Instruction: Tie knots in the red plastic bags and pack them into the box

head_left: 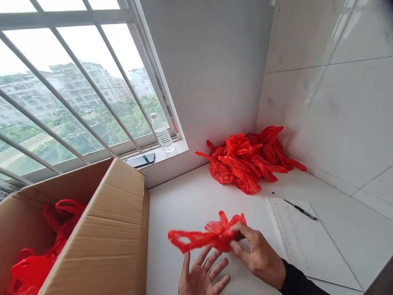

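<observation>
A crumpled red plastic bag (225, 232) hangs over the white tabletop, pinched between the thumb and fingers of my right hand (259, 256). One of its loop handles stretches out to the left. Just below that handle is my left hand (204, 274), palm up with fingers spread and nothing in its grasp. Whether its fingertips touch the bag I cannot tell. Behind, against the wall corner, lies a heap of similar red plastic bags (245, 162). More red bags (33, 268) fill a cardboard box (107, 221) on the left.
To the right, a black pen (300, 209) rests on a notepad (319, 250) with handwriting. A plastic bottle (162, 134) and a phone (140, 160) occupy the sill of the barred window (76, 90). The tall box flap stands left of my hands; tiled wall (346, 114) bounds the right.
</observation>
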A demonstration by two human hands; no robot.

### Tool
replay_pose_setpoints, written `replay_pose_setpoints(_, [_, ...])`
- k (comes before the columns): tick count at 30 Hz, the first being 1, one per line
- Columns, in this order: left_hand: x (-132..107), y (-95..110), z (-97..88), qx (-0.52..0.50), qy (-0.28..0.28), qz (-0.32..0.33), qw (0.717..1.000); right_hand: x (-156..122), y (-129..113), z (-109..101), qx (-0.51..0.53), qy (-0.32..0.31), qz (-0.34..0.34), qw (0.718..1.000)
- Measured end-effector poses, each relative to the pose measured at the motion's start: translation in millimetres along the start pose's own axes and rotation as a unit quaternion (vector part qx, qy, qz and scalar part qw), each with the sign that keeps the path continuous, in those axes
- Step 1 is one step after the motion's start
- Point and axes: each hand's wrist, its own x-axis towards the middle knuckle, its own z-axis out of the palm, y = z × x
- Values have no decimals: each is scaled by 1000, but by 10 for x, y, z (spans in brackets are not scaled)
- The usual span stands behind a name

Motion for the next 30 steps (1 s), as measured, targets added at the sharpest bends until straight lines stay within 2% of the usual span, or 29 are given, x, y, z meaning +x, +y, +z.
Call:
replay_pose_setpoints(2, [81, -84, 120, -86, -26, 23, 996, -285, -43, 58, -28, -48, -35, 998])
replay_pose_setpoints(3, [93, -118, 176, -108, -20, 40, 993, -412, -32, 77, -39, -65, -44, 996])
replay_pose_setpoints(6, [33, -194, 282, -104, 64, 94, 988, -627, 51, 56, -6, -85, 1, 996])
replay_pose_setpoints(9, [-105, -254, 289, -80, 140, 139, 977, -518, 109, -51, 65, -57, 110, 990])
replay_pose_setpoints(12, [-226, -313, 261, -36, 156, 144, 977, -249, 127, -101, 54, -9, 155, 986])
replay_pose_setpoints(13, [-254, -331, 255, -18, 158, 138, 978, -174, 131, -85, 57, -19, 157, 986])
replay_pose_setpoints(15, [-289, -365, 252, 10, 167, 127, 978, -83, 141, -10, 108, -96, 165, 976])
replay_pose_setpoints(18, [-311, -397, 272, 31, 165, 122, 978, -82, 151, 156, 206, -199, 188, 940])
replay_pose_setpoints(20, [-315, -399, 293, 33, 154, 118, 980, -119, 154, 252, 236, -213, 191, 929])
replay_pose_setpoints(23, [-313, -377, 315, 25, 142, 114, 983, -151, 161, 326, 249, -200, 205, 925])
replay_pose_setpoints(30, [-294, -364, 232, -24, 175, 103, 979, -122, 192, 256, 289, -241, 205, 903])
